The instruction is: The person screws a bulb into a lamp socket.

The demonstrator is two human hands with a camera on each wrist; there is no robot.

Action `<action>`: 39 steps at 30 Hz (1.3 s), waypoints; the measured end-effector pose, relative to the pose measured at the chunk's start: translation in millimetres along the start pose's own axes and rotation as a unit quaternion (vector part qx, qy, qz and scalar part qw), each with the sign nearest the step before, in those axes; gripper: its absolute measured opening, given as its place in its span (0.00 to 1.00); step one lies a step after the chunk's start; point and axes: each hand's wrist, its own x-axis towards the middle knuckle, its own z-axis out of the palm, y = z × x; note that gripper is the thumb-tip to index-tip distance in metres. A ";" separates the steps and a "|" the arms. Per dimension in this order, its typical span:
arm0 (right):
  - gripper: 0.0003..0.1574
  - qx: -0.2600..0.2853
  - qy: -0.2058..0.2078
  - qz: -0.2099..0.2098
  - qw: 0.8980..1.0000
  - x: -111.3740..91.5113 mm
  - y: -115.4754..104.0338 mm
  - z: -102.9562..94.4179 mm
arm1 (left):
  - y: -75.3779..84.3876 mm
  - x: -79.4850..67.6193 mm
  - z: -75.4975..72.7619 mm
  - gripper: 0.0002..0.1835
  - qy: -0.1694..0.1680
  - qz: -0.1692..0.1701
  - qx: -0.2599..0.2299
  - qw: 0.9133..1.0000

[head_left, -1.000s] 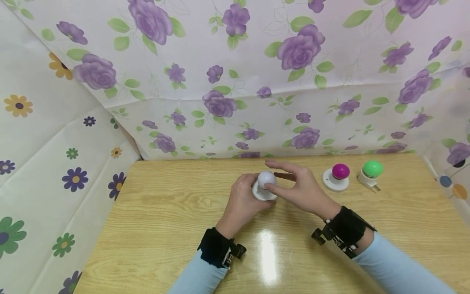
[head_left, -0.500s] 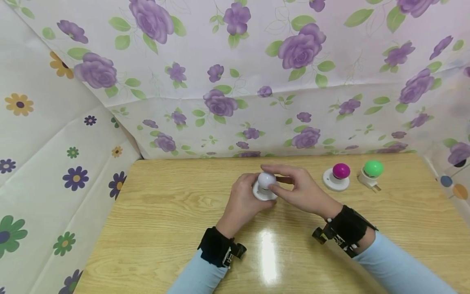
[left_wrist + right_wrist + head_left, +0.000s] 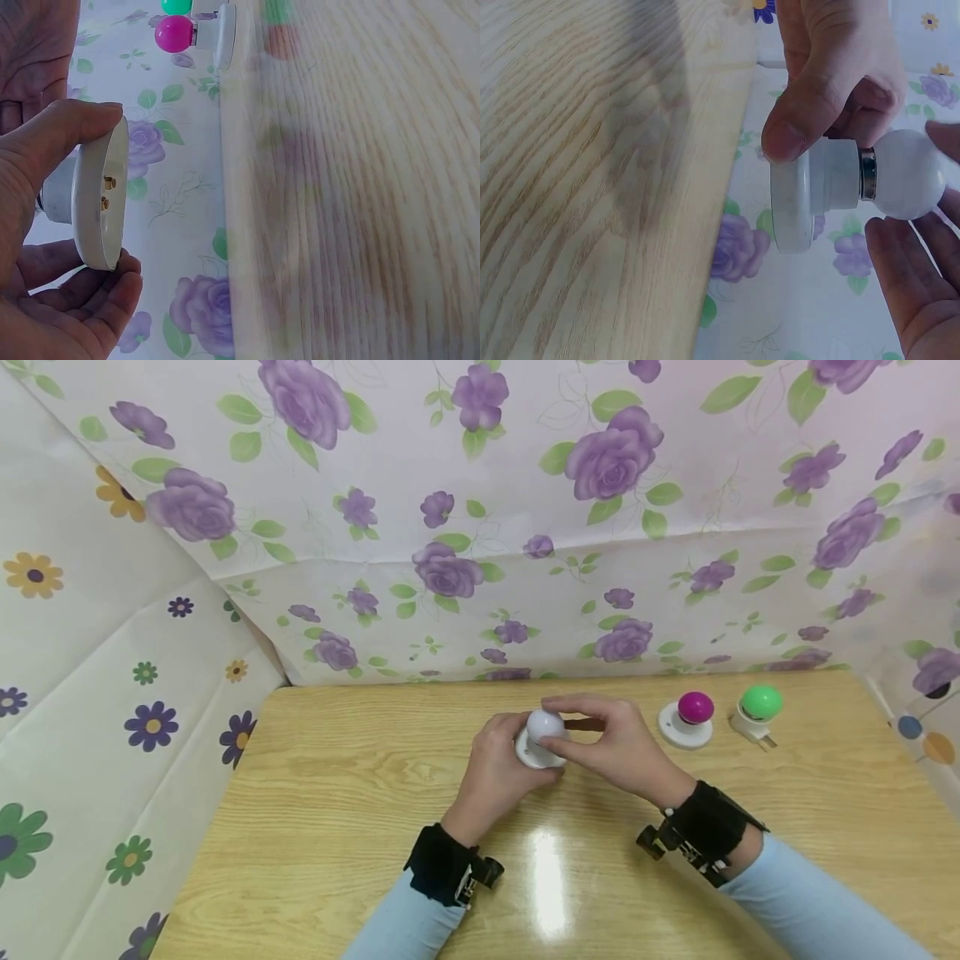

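Note:
My left hand (image 3: 498, 758) grips a white round lamp holder (image 3: 791, 206) by its rim, thumb on one side and fingers on the other. Two brass terminals (image 3: 107, 193) show inside the holder's hollow underside in the left wrist view. A white light bulb (image 3: 907, 176) sits in the holder, and a band of its metal screw base (image 3: 868, 174) shows between globe and socket. Around the globe, my right hand (image 3: 618, 745) curls its thumb and fingers. Both wrist views show the holder and bulb held up off the wooden table.
To the right on the wooden table (image 3: 337, 827) stands a magenta bulb (image 3: 696, 707) in a white round holder (image 3: 686, 737). Beside it is a green bulb (image 3: 762, 702) in a white plug adapter (image 3: 752, 727) with metal prongs. Flower-patterned sheets (image 3: 465, 635) hang behind and at the sides.
My right fingers have closed in on the white bulb, and the thumb has shifted back and forth across it. The left hand and holder have stayed in place.

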 end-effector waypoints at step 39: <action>0.26 -0.013 -0.013 0.006 1.000 0.7 0.8 0.1 | 0.3 0.2 -1.1 0.36 -0.001 -0.005 -0.005 1.000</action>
